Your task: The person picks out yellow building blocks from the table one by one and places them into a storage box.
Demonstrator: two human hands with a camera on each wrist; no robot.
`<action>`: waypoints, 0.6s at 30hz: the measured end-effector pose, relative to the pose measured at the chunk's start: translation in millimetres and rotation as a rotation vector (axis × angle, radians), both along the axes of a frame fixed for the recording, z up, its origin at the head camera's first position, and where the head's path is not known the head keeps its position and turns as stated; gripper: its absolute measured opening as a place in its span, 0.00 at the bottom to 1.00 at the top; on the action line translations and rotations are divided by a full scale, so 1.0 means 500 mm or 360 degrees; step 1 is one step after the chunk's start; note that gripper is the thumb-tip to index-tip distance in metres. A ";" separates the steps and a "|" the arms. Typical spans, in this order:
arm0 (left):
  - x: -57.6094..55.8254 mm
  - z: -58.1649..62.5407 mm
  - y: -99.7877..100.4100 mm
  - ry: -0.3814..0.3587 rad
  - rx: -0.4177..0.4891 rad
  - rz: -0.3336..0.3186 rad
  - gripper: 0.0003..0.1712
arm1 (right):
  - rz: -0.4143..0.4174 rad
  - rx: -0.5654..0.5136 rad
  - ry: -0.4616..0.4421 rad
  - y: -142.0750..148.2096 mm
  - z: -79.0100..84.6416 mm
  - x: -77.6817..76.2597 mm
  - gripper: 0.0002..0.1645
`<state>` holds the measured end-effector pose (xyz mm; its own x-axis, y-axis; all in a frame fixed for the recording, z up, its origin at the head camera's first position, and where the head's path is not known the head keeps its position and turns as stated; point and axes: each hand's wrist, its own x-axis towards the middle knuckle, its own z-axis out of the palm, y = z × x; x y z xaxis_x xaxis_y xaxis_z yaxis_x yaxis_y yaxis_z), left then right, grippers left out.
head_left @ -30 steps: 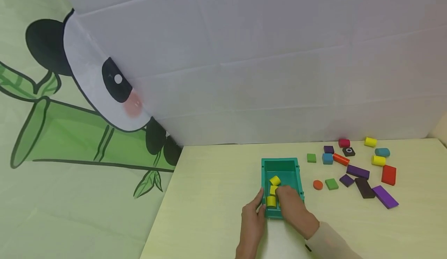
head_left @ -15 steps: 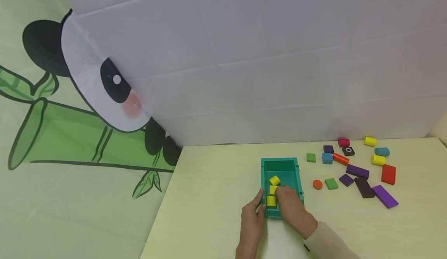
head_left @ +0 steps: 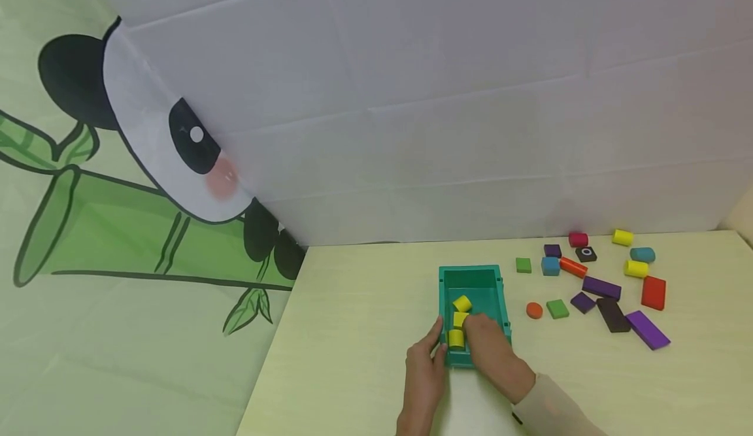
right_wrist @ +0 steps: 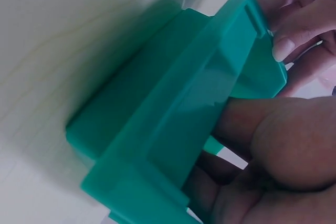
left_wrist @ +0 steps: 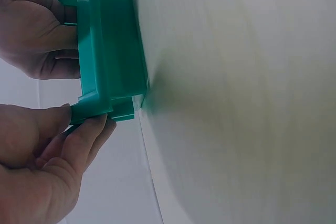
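Note:
A teal plastic bin (head_left: 470, 268) stands on the table with several yellow blocks inside, among them a far one (head_left: 462, 304), a middle one (head_left: 460, 319) and a near cylinder (head_left: 455, 339). My left hand (head_left: 425, 374) grips the bin's near left side, its thumb and fingers pinching the rim (left_wrist: 94, 51) in the left wrist view. Bent over the near right part of the bin, my right hand (head_left: 497, 351) reaches inside, fingertips right beside the middle yellow block. The bin wall (right_wrist: 189, 124) hides those fingertips in the right wrist view, so I cannot tell what they hold.
Right of the bin, loose blocks lie scattered: a green square (head_left: 557, 309), an orange disc (head_left: 534, 310), a blue cube (head_left: 550, 266), a purple bar (head_left: 648, 330), a red block (head_left: 653, 293) and several more. A white cloth (head_left: 459, 161) hangs behind the table.

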<state>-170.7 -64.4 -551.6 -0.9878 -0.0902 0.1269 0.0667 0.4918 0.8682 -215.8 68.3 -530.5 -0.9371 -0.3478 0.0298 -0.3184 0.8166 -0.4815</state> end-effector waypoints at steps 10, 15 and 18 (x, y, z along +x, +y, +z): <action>-0.003 0.001 -0.001 -0.0012 -0.0013 0.0003 0.29 | 0.0006 -0.0174 -0.0031 0.009 0.041 0.011 0.09; -0.002 0.004 0.000 -0.0066 -0.0003 0.0005 0.29 | 0.0009 -0.0224 0.0066 0.025 0.069 0.017 0.11; -0.001 0.005 0.002 -0.0062 -0.0004 0.0007 0.29 | -0.0028 -0.0241 0.0072 0.036 0.083 0.012 0.11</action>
<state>-171.2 -63.6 -549.2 -0.9916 -0.0943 0.0887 0.0308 0.4940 0.8689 -209.6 86.4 -488.9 -0.9395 -0.3195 0.1231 -0.3288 0.7415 -0.5848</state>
